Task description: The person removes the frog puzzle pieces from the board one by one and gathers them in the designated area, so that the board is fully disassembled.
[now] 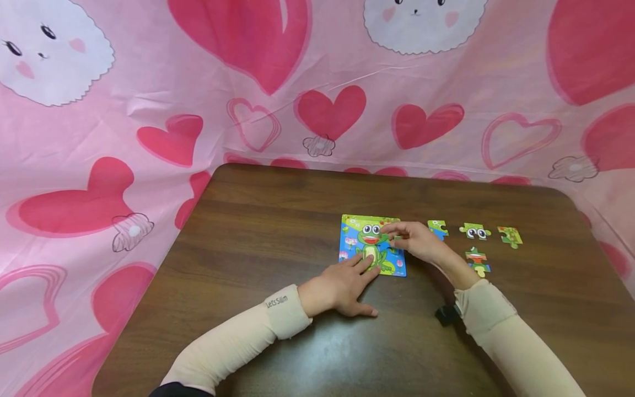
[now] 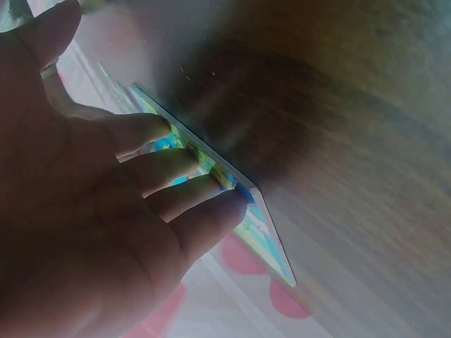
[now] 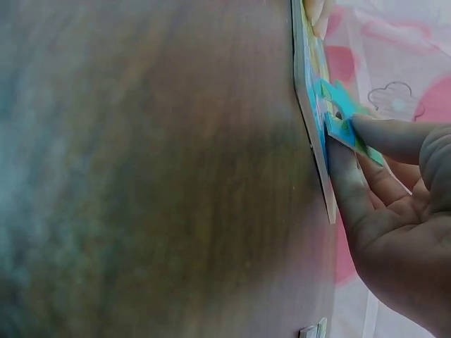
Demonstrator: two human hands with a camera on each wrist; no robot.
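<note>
A square frog puzzle (image 1: 350, 230) lies flat on the table, showing a green frog on blue and yellow-green. My left hand (image 1: 349, 284) rests on its near edge, fingers spread and fairly straight; the left wrist view shows the fingertips (image 2: 229, 201) on the picture. At the puzzle's right side is my right hand (image 1: 418, 241). Between its thumb and fingers it pinches a blue-green puzzle piece (image 3: 341, 128), tilted over the board in the right wrist view. Part of the frog's right side is hidden by that hand.
Loose puzzle pieces lie to the right: a blue-green one (image 1: 437, 227), one with frog eyes (image 1: 474, 231), a green-and-red one (image 1: 511, 236) and, nearer, a mouth-and-body group (image 1: 478, 263). Pink heart-patterned cloth (image 1: 357, 160) hangs behind the brown table (image 1: 278, 220).
</note>
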